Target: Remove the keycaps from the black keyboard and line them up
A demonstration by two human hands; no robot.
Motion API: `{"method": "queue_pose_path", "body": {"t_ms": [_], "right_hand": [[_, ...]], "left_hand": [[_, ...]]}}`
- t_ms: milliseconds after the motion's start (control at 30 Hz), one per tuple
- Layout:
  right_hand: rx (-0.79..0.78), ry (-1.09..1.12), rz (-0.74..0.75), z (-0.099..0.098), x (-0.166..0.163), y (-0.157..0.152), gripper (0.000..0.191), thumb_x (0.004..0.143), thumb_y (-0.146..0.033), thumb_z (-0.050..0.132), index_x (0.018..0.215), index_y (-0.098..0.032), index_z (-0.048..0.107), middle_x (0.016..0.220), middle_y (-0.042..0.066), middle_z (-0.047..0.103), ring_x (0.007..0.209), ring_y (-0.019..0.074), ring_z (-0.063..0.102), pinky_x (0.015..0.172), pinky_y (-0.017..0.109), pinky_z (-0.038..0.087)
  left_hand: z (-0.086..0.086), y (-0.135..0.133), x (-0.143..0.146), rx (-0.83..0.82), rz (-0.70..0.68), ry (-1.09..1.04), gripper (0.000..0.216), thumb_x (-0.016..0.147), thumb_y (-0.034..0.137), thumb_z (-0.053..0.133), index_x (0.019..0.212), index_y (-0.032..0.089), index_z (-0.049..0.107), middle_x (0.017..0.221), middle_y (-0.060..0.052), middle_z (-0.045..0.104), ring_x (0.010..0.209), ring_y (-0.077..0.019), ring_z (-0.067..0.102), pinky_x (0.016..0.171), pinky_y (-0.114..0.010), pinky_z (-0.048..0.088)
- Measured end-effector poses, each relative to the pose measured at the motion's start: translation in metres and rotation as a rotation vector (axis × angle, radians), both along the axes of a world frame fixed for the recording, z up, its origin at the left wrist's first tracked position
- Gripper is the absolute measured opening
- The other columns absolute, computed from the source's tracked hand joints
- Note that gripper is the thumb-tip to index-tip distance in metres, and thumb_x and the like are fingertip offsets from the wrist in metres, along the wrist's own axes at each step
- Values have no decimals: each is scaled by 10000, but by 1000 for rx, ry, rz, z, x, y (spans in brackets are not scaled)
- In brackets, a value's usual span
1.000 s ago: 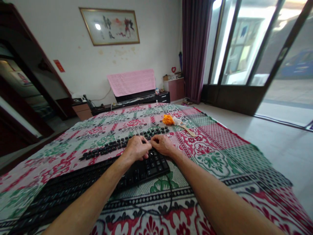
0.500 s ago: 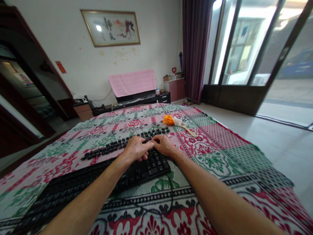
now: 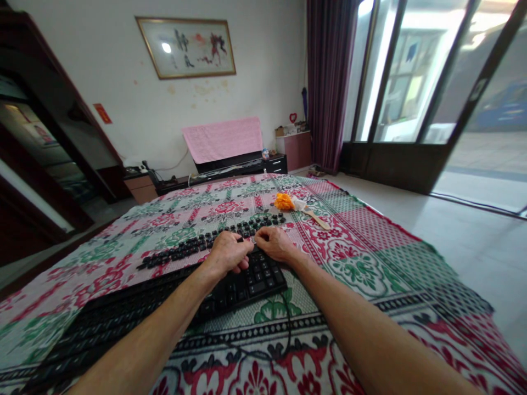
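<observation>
A black keyboard (image 3: 247, 282) lies on a table under a patterned red, green and white cloth (image 3: 354, 258). Beyond it, loose black keycaps (image 3: 193, 247) lie in rows on the cloth. My left hand (image 3: 228, 252) is curled over the far right part of the keyboard, fingers bent and pinched at a small black piece. My right hand (image 3: 275, 243) sits beside it, fingers closed near the same spot. What either hand pinches is too small to name.
An orange tuft with a pale stick (image 3: 298, 207) lies past the keycaps. The keyboard's black cable (image 3: 286, 323) loops toward me. Behind the table stand a pink-draped cabinet (image 3: 224, 142), purple curtain and glass doors (image 3: 411, 93) at right.
Both hands stay at the keyboard's far right corner; the left fingers curled in slightly. The view shifted a little.
</observation>
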State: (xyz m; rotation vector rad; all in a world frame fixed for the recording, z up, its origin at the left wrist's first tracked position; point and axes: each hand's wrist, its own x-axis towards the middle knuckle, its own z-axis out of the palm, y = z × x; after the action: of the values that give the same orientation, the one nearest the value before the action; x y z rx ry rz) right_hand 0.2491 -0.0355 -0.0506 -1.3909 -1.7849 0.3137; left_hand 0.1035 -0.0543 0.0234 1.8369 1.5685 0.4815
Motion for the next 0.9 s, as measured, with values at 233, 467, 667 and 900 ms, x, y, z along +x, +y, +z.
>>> {"method": "queue_pose_path", "body": {"t_ms": [233, 467, 667, 900], "right_hand": [[0, 9, 13, 0, 0, 0, 203, 748, -261, 461, 728, -155, 632, 648, 8, 618, 582, 95, 508, 552, 190, 348], [-1, 13, 8, 0, 0, 0, 204, 744, -254, 460, 714, -151, 633, 637, 11, 612, 574, 96, 504, 542, 191, 342], [12, -4, 6, -2, 0, 2, 211, 750, -269, 465, 719, -150, 636, 633, 9, 611, 558, 90, 488, 529, 189, 329], [12, -14, 2, -3, 1, 2, 218, 758, -262, 451, 717, -150, 634, 645, 10, 616, 568, 90, 494, 538, 188, 333]], "left_hand": [[7, 2, 11, 59, -19, 172, 338, 615, 276, 536, 885, 95, 628, 430, -29, 598, 333, -146, 529, 338, -203, 393], [7, 1, 17, 208, -59, 277, 290, 631, 283, 517, 817, 101, 646, 330, -19, 531, 321, -142, 520, 363, -190, 377], [0, 7, 4, 8, -13, 57, 187, 609, 267, 500, 660, 110, 587, 450, -44, 597, 333, -146, 523, 320, -213, 386], [-3, 5, -2, -89, 49, -122, 116, 571, 247, 533, 568, 132, 520, 416, -14, 561, 328, -120, 496, 303, -190, 356]]}}
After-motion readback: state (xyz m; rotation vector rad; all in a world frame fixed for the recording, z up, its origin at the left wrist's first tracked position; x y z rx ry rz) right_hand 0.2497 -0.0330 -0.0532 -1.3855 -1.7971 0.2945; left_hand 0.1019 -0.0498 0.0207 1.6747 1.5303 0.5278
